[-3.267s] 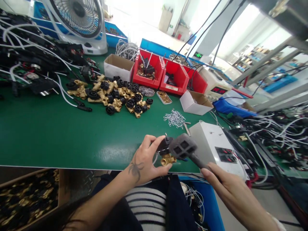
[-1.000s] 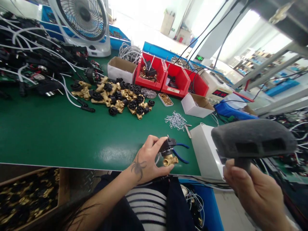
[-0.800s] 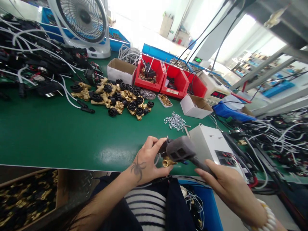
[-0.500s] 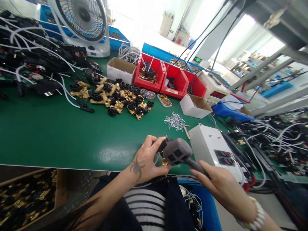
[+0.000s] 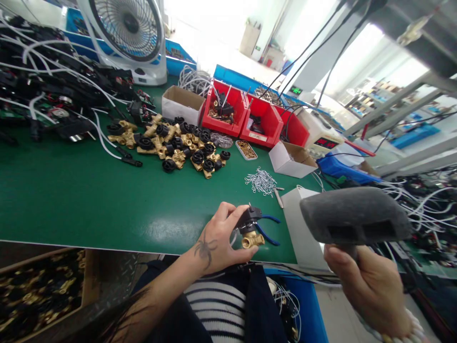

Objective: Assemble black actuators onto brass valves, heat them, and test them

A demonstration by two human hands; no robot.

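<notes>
Brass under a black cap, the valve point(image 5: 250, 231) stood at the table's point(image 5: 89, 200) near edge, pinched in the left hand's point(image 5: 217, 238) closed grip. The right hand point(image 5: 371, 286) was wrapped around a grey mallet point(image 5: 355, 215), up and right of the valve, well apart, head crosswise. Blue pliers point(image 5: 267, 226) lay just behind. The bin label point(image 5: 257, 137) was unreadable.

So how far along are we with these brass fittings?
Possibly done, though I cannot confirm it: the box under the green table holds many brass-and-black pieces. In hand: the left hand grips one capped fitting at the table's near edge, and the right hand holds the grey mallet up, clear of it. Left: a pile of fittings sits further back on the table.
</notes>
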